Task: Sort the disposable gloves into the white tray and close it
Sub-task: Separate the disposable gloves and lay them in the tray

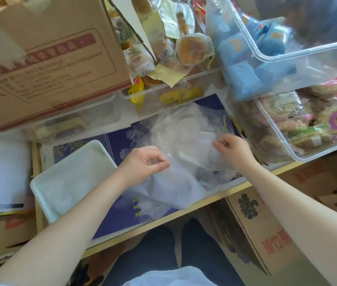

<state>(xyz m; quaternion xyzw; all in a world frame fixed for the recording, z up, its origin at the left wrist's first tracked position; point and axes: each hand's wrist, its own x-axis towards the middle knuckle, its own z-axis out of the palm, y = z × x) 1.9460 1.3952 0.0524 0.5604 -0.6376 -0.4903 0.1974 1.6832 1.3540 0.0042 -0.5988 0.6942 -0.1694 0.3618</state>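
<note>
There is a single view — a wide-angle camera worn on the person's head, looking forward and steeply down onto the blue table top [120, 141], near enough that both forearms run in from the bottom edge and the lap shows below the table's front rim. The white tray [70, 178] lies left of that table top's middle, the cardboard box [45, 58] beyond it at the far left, the clear bins [287, 52] far right — straight edges bow near the frame's borders.
</note>
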